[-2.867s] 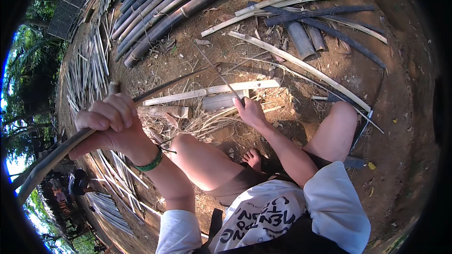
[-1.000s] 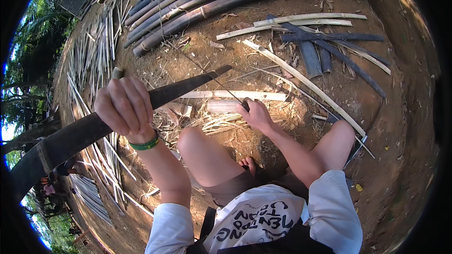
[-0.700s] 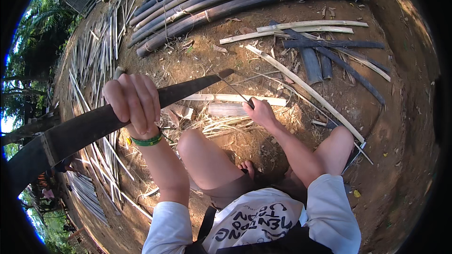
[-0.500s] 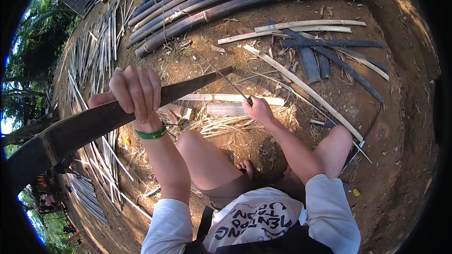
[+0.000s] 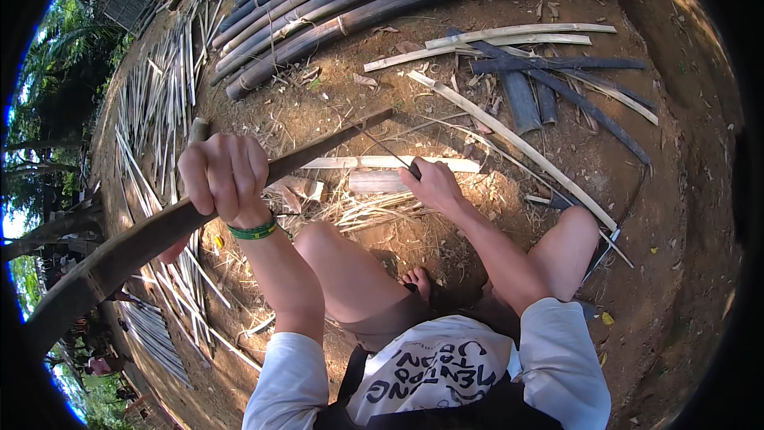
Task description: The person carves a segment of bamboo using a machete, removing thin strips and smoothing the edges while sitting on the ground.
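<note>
My left hand is closed around a long dark bamboo strip, which slants from the lower left up to its narrow end near the middle of the view. A short grey-brown stub shows just behind that fist; whether it is held too I cannot tell. In my right hand is the handle of a thin-bladed knife. Its blade points up and left, meeting the strip near the far end. Below them lie a short bamboo piece and a pale split length.
Dark bamboo poles lie side by side at the back. Many pale strips cover the ground at left. To the right are split bamboo pieces and a long pale strip. Shavings lie before my knees.
The bamboo strip has turned slightly in my left hand and its near end sits lower. My right hand has shifted a little left; less of the knife blade shows beyond the strip.
</note>
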Motion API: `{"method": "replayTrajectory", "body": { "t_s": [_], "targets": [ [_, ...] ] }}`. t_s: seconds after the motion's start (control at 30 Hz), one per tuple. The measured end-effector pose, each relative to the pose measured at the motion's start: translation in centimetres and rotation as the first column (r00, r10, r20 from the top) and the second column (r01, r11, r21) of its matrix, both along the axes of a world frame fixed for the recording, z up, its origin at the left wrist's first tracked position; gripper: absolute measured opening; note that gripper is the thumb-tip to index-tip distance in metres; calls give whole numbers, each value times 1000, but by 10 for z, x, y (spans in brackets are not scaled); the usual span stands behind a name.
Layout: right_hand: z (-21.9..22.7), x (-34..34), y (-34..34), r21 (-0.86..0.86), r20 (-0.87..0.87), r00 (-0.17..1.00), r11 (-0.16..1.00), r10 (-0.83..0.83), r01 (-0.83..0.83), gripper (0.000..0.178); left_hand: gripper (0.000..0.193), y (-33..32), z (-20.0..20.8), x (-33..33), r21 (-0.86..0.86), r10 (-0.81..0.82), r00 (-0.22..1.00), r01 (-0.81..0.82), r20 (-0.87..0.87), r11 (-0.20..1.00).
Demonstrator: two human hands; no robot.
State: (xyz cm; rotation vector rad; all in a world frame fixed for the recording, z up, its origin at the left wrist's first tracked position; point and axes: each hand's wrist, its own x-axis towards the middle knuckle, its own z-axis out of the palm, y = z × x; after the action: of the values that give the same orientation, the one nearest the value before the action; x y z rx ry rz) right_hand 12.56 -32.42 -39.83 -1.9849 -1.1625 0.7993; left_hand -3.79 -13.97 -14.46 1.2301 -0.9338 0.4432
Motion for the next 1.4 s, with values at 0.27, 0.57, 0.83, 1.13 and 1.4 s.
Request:
{"method": "replayTrajectory", "body": {
  "t_s": [0.27, 0.57, 0.83, 1.13, 1.4],
  "targets": [
    [5, 32, -4, 9, 61, 997, 999, 53, -54, 41, 46, -13, 4, 21, 66, -292, 956, 293, -38, 954],
    [18, 41, -14, -83, 97, 992, 994, 82, -74, 40, 38, -7, 0, 25, 117, -484, 872, 489, -69, 864],
    [46, 48, -10, -160, 125, 990, 986, 57, -36, 43, 50, -18, -2, -4, -22, 406, 901, -414, -153, 910],
    [66, -5, -34, 160, -69, 994, 984, 86, -74, 41, 48, -24, -19, -14, 53, 686, 727, -686, 14, 726],
    [52, -17, -27, 75, 10, 1000, 997, -5, 4, 40, 41, -11, -19, -14, -81, 676, 735, -672, 54, 736]
  ]
}}
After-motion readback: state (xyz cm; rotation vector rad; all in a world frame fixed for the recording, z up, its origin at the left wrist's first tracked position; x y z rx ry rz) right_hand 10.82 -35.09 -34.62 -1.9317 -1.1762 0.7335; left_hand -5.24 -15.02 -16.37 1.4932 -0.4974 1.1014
